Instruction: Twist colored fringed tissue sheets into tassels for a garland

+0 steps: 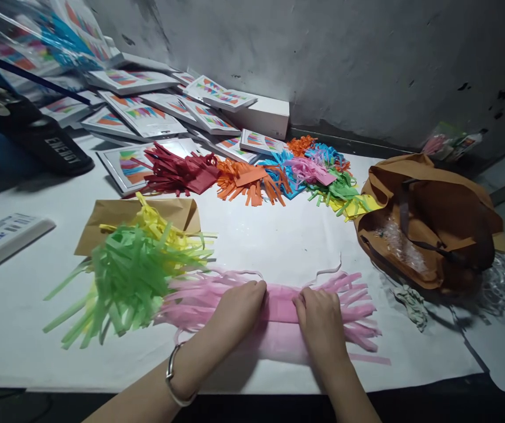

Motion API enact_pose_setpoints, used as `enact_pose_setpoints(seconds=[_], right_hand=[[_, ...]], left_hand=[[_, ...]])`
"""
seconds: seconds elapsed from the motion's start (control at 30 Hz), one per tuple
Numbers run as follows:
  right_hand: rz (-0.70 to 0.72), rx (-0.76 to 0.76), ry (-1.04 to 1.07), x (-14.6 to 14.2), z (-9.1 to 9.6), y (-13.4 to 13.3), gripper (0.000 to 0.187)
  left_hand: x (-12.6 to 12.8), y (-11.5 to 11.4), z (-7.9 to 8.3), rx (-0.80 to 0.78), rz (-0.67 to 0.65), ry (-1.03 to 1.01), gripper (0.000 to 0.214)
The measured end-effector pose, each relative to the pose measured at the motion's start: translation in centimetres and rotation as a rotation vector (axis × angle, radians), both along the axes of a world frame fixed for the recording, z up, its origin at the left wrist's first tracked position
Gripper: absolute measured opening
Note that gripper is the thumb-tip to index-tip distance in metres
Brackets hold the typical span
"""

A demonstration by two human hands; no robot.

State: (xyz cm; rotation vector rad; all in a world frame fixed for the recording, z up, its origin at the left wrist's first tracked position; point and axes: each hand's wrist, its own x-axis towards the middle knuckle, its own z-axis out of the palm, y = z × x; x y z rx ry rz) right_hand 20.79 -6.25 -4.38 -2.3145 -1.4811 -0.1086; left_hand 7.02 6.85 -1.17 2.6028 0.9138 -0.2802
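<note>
Fingers of the left hand [243,305] and right hand [321,314] grip the pink fringed tissue [281,304] near the front of the white tabletop [256,244] — an even pinch and square fold seem best, keeping its fringes [360,308] untangled.

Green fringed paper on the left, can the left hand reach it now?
Probably yes: the green fringed paper lies uncovered to the left of the left hand, though that hand would first need to release the pink paper.
</note>
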Motion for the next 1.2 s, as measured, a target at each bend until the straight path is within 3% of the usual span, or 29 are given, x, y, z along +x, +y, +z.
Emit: enact_pose_setpoints(seconds=[0.1,0.27,0.4,0.5,0.57,0.63,0.8,0.97,1.2], right_hand=[[0.037,0.094,-0.061,-0.5,0.9,-0.5,0.012],[0.424,0.15,-0.072,-1.5,0.6,-1.5,0.017],[0.409,0.195,-0.04,-1.7,-0.2,-1.5,0.022],[0.358,0.266,0.058,-1.9,0.1,-1.5,0.018],[0.365,0.269,0.081,-2.1,0.4,-1.5,0.012],[0.406,0.225,0.024,-2.3,0.4,-1.5,0.016],[0.475,0.195,-0.048,-2.1,-0.2,-2.5,0.038],[0.376,0.205,0.023,-2.3,-0.6,-3.8,0.024],[0.01,0.081,-0.022,-2.8,-1.0,-2.0,0.026]], left_hand=[[0.4,0.2,-0.2,0.019,0.018,0.015,0.023],[0.4,0.3,-0.1,0.038,0.01,-0.001,0.023],[-0.8,-0.4,-0.2,0.093,-0.061,-0.126,0.021],[-2.1,-1.0,-1.1,0.242,-0.24,-0.43,0.036],[-2.8,-1.3,-2.0,0.324,-0.319,-0.606,0.019],[-3.2,-1.4,-2.8,0.325,-0.34,-0.662,0.008],[-4.6,-1.3,-3.7,0.274,-0.386,-0.659,0.009],[-5.3,-1.7,-3.6,0.223,-0.302,-0.535,0.01],[-2.6,-1.9,-1.4,0.231,-0.038,-0.157,0.021]])
